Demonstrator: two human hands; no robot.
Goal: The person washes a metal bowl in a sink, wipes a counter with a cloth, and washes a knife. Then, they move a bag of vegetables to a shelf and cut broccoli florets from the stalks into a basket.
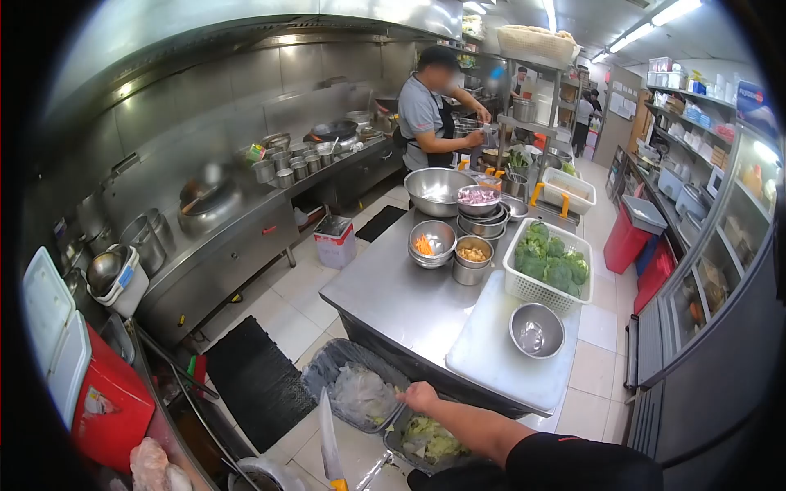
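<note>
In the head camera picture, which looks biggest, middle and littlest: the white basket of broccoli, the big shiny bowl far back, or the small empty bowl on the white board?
1. White basket of broccoli, largest.
2. Big shiny bowl, though it sits farther from the camera, so these two are unsure.
3. Small empty bowl, smallest despite being nearest.

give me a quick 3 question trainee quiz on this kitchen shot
1. True or false: the white basket on the steel table holds broccoli.
2. Which is nearest the white cutting board? A) carrot bowl B) empty steel bowl C) wok
3. What does the right hand touch?

Key: 1 true. 2 B, which sits on the board. 3 The rim of the lined bin; a knife shows lower left, its holder unseen.
</note>
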